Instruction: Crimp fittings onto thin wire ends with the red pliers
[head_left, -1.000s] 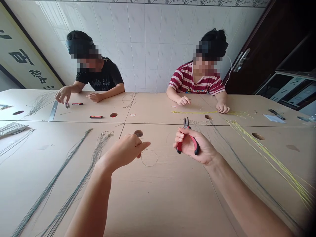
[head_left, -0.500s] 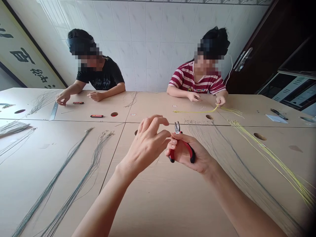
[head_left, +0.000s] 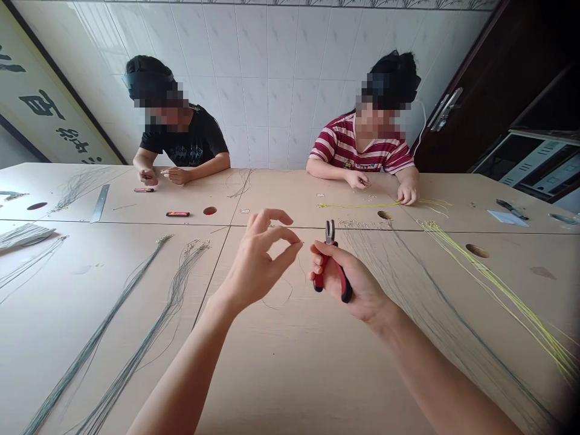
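My left hand (head_left: pixel 265 260) pinches the end of a thin cord (head_left: pixel 302 266) between thumb and index finger, its other fingers raised. The cord hangs down and curls just above or on the table. Wrapped in my right hand (head_left: pixel 351 272) are small pliers (head_left: pixel 330 234) with red and black handles, jaws pointing up and away from me. The two hands are a short way apart over the middle of the table. Right of the pliers, small metal ends (head_left: pixel 362 224) of many fine grey cords lie in a row.
Grey cord bundles (head_left: pixel 131 290) lie to the left, yellow cords (head_left: pixel 493 284) to the right. Across the table (head_left: pixel 290 374) sit two people (head_left: pixel 190 139), one handling a yellow cord. A ruler (head_left: pixel 100 202), red-and-black lighter-like items (head_left: pixel 177 214) and round holes (head_left: pixel 477 250) are farther off.
My hands have drawn apart, the left going left with the cord, the right slightly right with the pliers. The left co-worker's hand has moved right, away from the ruler.
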`<control>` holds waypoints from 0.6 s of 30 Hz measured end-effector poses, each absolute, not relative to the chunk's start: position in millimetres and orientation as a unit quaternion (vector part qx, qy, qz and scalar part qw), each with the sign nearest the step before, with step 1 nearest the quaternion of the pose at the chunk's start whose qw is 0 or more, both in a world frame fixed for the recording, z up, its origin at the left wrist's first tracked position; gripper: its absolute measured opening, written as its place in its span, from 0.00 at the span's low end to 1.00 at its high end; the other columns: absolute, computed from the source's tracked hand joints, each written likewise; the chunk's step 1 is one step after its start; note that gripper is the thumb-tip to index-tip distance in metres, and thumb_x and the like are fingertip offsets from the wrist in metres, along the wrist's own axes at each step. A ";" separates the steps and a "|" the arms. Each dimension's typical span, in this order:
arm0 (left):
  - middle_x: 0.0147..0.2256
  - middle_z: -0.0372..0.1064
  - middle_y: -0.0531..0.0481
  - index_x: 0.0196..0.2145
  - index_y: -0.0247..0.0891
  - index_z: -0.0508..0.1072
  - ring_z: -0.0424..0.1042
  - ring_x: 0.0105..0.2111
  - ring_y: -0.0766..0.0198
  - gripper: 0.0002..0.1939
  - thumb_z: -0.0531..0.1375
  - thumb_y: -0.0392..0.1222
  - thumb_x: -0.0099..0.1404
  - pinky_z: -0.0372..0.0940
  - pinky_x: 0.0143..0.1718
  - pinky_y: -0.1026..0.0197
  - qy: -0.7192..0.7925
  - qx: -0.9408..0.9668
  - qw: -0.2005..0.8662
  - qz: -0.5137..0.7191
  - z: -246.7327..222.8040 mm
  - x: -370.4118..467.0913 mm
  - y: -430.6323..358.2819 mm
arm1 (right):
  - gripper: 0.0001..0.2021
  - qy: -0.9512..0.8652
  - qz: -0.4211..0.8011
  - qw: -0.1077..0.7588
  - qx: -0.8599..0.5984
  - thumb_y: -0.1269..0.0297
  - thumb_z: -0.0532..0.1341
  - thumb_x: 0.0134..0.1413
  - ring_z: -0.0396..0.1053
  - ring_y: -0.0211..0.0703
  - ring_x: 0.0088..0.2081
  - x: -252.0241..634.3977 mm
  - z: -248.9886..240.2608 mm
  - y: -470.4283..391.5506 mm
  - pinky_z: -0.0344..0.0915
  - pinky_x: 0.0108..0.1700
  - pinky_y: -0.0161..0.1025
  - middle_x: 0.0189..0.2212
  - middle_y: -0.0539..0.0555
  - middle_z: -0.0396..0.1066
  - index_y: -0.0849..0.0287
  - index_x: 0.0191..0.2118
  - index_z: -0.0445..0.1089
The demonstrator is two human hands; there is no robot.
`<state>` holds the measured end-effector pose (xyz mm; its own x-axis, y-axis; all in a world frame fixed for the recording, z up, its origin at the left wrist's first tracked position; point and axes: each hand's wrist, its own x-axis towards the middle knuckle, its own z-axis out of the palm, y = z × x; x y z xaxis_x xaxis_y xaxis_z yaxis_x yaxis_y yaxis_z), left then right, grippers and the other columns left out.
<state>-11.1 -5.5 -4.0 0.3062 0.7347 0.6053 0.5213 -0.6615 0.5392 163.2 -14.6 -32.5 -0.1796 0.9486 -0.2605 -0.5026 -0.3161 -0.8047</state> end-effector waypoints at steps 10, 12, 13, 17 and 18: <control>0.44 0.64 0.48 0.29 0.40 0.74 0.65 0.41 0.62 0.08 0.63 0.45 0.62 0.60 0.42 0.56 0.402 0.672 0.448 0.432 3.3 -23.5 -0.4 | 0.11 -0.498 0.545 0.515 -0.436 0.56 0.67 0.49 0.58 0.37 0.30 161.4 -25.1 -16.5 0.53 0.34 0.38 0.25 0.48 0.64 0.55 0.36 0.77; 0.44 0.64 0.48 0.29 0.39 0.74 0.65 0.41 0.62 0.08 0.63 0.45 0.61 0.60 0.43 0.56 0.394 0.667 0.463 0.430 3.8 -23.3 -1.1 | 0.10 -0.517 0.533 0.512 -0.432 0.56 0.66 0.49 0.57 0.37 0.30 160.0 -23.0 -17.5 0.53 0.34 0.38 0.24 0.48 0.63 0.55 0.35 0.77; 0.44 0.64 0.48 0.29 0.39 0.73 0.65 0.42 0.62 0.08 0.63 0.45 0.62 0.60 0.43 0.56 0.392 0.668 0.466 0.428 3.8 -23.2 -1.2 | 0.09 -0.527 0.526 0.512 -0.429 0.57 0.66 0.50 0.57 0.37 0.30 159.3 -22.0 -18.1 0.53 0.34 0.38 0.24 0.48 0.62 0.56 0.34 0.77; 0.44 0.64 0.48 0.29 0.38 0.72 0.66 0.43 0.62 0.08 0.63 0.44 0.62 0.61 0.44 0.57 0.379 0.674 0.474 0.421 2.2 -23.2 0.0 | 0.06 -0.561 0.499 0.506 -0.424 0.59 0.65 0.51 0.54 0.36 0.28 156.8 -17.1 -21.3 0.53 0.33 0.38 0.23 0.47 0.60 0.56 0.30 0.75; 0.44 0.65 0.48 0.28 0.38 0.72 0.66 0.43 0.62 0.08 0.62 0.44 0.63 0.61 0.44 0.57 0.374 0.677 0.472 0.423 1.8 -23.0 0.3 | 0.06 -0.565 0.496 0.505 -0.425 0.60 0.65 0.51 0.54 0.36 0.28 156.4 -15.7 -22.3 0.53 0.33 0.38 0.23 0.47 0.59 0.56 0.30 0.74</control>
